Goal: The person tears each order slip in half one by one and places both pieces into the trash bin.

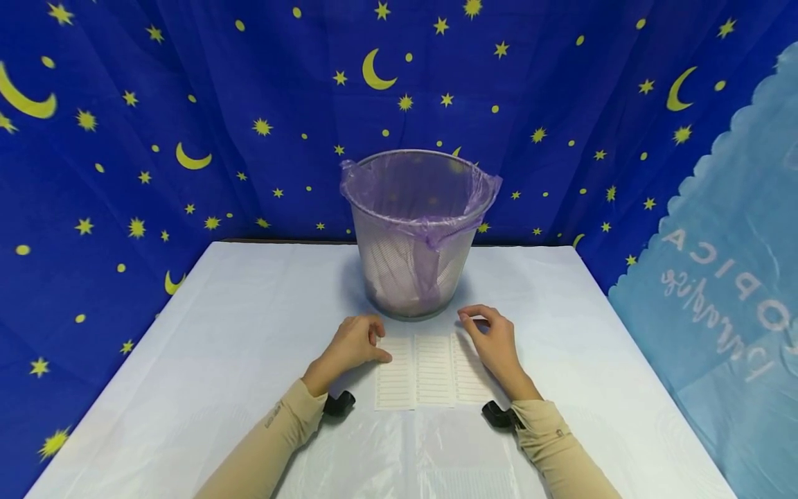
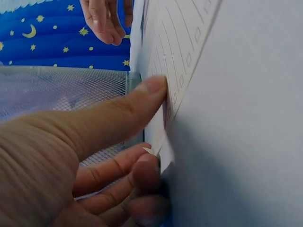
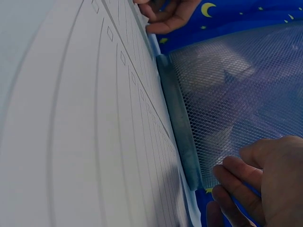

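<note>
Three narrow sheets of lined paper lie side by side on the white table: a left sheet [image 1: 395, 384], a middle sheet [image 1: 434, 374] and a right sheet [image 1: 469, 381]. Small printed boxes run along their edges. My left hand [image 1: 352, 344] is at the far left corner of the left sheet. In the left wrist view its thumb [image 2: 149, 90] touches the paper edge, and a bent paper corner [image 2: 165, 156] stands up by the fingertips. My right hand [image 1: 495, 344] hovers over the right sheet's far end, fingers loosely bent, holding nothing.
Just beyond the sheets stands a mesh wastebasket [image 1: 405, 270] lined with a purple plastic bag [image 1: 430, 232]. Clear plastic [image 1: 355, 457] lies near the table's front. A blue star-patterned cloth [image 1: 280, 83] hangs behind, and a light blue cloth [image 1: 736, 298] hangs at right.
</note>
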Demonstrator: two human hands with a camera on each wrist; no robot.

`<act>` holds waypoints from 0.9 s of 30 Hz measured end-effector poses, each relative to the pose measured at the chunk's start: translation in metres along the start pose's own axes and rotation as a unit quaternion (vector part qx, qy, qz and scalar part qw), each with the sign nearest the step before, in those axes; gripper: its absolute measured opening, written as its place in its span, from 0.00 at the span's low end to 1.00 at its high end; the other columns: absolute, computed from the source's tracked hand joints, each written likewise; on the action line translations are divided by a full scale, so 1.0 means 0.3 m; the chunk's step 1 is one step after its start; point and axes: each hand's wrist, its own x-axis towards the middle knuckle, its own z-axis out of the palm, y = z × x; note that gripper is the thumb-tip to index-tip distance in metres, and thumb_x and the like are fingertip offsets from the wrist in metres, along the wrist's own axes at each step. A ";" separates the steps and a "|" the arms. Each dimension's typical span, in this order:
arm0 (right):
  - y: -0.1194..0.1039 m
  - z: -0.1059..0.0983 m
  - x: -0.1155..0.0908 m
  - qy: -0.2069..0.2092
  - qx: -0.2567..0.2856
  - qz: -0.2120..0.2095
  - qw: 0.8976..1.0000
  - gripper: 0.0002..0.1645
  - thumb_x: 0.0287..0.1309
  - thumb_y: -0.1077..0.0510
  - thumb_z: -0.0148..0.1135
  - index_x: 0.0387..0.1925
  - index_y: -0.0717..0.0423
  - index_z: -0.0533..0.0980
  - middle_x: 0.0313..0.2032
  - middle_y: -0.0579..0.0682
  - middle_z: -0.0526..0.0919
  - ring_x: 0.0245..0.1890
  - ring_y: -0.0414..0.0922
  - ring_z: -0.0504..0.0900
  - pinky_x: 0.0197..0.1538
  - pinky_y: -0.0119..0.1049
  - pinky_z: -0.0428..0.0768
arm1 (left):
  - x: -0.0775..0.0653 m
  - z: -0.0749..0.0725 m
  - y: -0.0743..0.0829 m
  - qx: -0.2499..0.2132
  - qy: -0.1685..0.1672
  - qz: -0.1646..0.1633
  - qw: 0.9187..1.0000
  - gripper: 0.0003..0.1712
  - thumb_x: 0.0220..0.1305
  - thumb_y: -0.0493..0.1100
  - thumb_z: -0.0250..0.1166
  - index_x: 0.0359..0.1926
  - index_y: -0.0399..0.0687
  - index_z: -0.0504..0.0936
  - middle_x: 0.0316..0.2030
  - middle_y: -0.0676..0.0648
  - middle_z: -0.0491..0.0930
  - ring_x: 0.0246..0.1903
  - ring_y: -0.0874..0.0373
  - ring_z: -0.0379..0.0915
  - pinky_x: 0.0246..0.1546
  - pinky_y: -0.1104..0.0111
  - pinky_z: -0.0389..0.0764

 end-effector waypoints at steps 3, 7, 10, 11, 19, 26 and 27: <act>-0.002 -0.002 0.000 0.001 -0.002 0.001 1.000 0.05 0.69 0.58 0.70 0.42 0.51 0.89 0.43 0.47 0.92 0.50 0.49 0.88 0.54 0.42 0.86 | -0.007 -0.001 0.008 0.005 0.021 -0.009 1.000 0.19 0.47 0.40 0.87 0.35 0.42 0.84 0.22 0.52 0.76 0.25 0.59 0.69 0.32 0.67 0.71; -0.004 -0.002 0.000 0.003 0.001 -0.003 1.000 0.05 0.69 0.59 0.70 0.43 0.52 0.89 0.43 0.48 0.92 0.51 0.49 0.87 0.53 0.43 0.86 | -0.005 0.004 0.003 -0.012 0.047 -0.023 0.999 0.13 0.52 0.35 0.83 0.30 0.41 0.84 0.20 0.51 0.77 0.18 0.62 0.71 0.23 0.72 0.72; -0.005 -0.002 -0.001 0.003 0.000 -0.005 1.000 0.05 0.69 0.58 0.70 0.43 0.52 0.89 0.43 0.49 0.92 0.51 0.50 0.87 0.53 0.45 0.86 | -0.001 0.009 -0.005 -0.017 0.056 -0.030 0.998 0.12 0.54 0.33 0.81 0.28 0.42 0.83 0.19 0.51 0.78 0.15 0.63 0.71 0.19 0.73 0.72; -0.005 -0.002 -0.002 0.002 -0.001 -0.005 1.000 0.06 0.69 0.58 0.70 0.43 0.52 0.89 0.43 0.49 0.91 0.51 0.50 0.87 0.53 0.45 0.86 | 0.000 0.010 -0.008 -0.014 0.057 -0.030 0.998 0.12 0.54 0.34 0.81 0.27 0.42 0.84 0.19 0.51 0.77 0.16 0.63 0.70 0.20 0.73 0.71; -0.010 0.002 0.000 -0.003 0.000 -0.004 1.000 0.06 0.70 0.59 0.69 0.44 0.53 0.88 0.43 0.50 0.91 0.52 0.51 0.87 0.53 0.47 0.86 | 0.005 0.003 -0.029 -0.003 0.041 0.008 0.999 0.10 0.56 0.35 0.80 0.24 0.45 0.86 0.20 0.53 0.78 0.22 0.63 0.70 0.28 0.71 0.71; -0.011 0.002 0.002 -0.005 0.010 -0.009 1.000 0.05 0.69 0.60 0.69 0.43 0.54 0.89 0.42 0.49 0.92 0.51 0.50 0.87 0.54 0.45 0.86 | 0.020 -0.051 -0.079 -0.204 -0.015 0.002 0.979 0.05 0.65 0.34 0.73 0.35 0.36 0.85 0.23 0.49 0.77 0.18 0.61 0.68 0.19 0.71 0.70; -0.011 0.002 0.002 -0.007 0.010 -0.008 1.000 0.05 0.69 0.59 0.69 0.42 0.53 0.89 0.42 0.49 0.92 0.51 0.49 0.87 0.54 0.44 0.86 | 0.022 -0.059 -0.086 -0.233 -0.016 0.005 0.972 0.05 0.67 0.34 0.72 0.37 0.35 0.85 0.24 0.48 0.77 0.19 0.60 0.69 0.20 0.71 0.71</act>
